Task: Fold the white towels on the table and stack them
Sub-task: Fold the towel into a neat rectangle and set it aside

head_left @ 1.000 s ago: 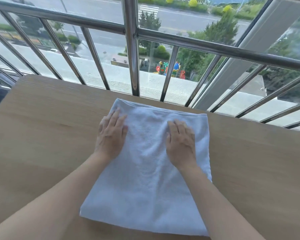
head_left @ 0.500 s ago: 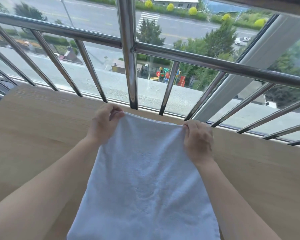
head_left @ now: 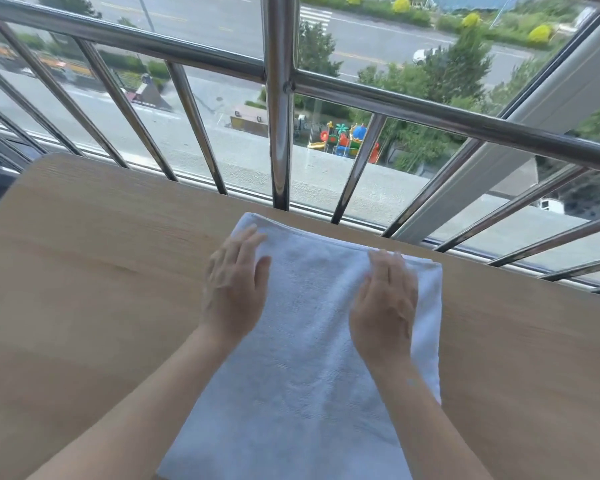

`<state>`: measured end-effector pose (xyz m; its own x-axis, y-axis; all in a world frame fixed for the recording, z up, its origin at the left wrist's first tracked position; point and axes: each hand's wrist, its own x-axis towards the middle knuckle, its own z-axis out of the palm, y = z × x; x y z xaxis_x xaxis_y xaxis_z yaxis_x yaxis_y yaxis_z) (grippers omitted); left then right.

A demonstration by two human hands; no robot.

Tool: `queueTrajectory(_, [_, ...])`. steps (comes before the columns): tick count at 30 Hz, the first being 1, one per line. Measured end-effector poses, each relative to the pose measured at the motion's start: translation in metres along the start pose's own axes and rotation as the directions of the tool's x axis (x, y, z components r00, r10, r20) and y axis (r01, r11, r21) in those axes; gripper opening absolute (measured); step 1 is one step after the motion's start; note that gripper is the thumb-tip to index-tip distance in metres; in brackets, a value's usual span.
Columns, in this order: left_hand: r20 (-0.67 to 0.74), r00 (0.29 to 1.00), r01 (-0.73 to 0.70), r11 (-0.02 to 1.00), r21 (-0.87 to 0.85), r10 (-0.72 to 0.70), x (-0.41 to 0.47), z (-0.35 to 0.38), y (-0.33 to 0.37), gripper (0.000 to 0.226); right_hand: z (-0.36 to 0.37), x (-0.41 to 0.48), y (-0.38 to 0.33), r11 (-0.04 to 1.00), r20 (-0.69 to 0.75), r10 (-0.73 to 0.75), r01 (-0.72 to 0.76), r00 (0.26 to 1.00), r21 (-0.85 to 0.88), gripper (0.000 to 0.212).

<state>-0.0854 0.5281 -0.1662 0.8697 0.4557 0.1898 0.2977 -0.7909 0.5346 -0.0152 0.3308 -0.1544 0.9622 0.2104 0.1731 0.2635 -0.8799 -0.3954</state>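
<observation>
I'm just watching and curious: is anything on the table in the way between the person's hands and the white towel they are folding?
Nothing visible is. The left hand and right hand both lie flat, palms down, directly on the white towel, near its far edge. The wooden table around the towel shows no other object.

Beyond the tabletop (head_left: 84, 271) we saw a steel railing (head_left: 279, 98) before a window. Through it lay a road (head_left: 378, 46) with a white car (head_left: 421, 55), green trees (head_left: 454, 71), yellow bushes (head_left: 539, 32) and a colourful playground (head_left: 347, 140) below us.
</observation>
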Motion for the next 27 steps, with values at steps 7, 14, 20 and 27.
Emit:
queueTrajectory(7, [0.265,0.954,-0.19,0.967,0.17,0.141,-0.144,-0.007,0.007,0.053,0.009,-0.144,-0.013,0.948,0.274,-0.312,0.319,0.91,0.019,0.054])
queueTrajectory(14, [0.368,0.921,-0.235,0.937,0.259,0.129,-0.145,-0.001,0.002,0.064,0.008,-0.059,0.048,0.941,0.381,-0.284,0.332,0.88,-0.064,0.064])
queueTrajectory(20, [0.355,0.927,-0.232,0.929,0.289,0.121,-0.144,-0.004,0.006,0.065,-0.008,0.01,0.094,0.969,0.415,0.183,-0.093,0.891,-0.228,0.061])
queueTrajectory(27, [0.413,0.904,-0.229,0.943,0.242,0.114,-0.139,-0.009,0.012,0.062,-0.014,-0.122,0.004,0.999,0.271,0.001,0.01,0.963,-0.04,0.059])
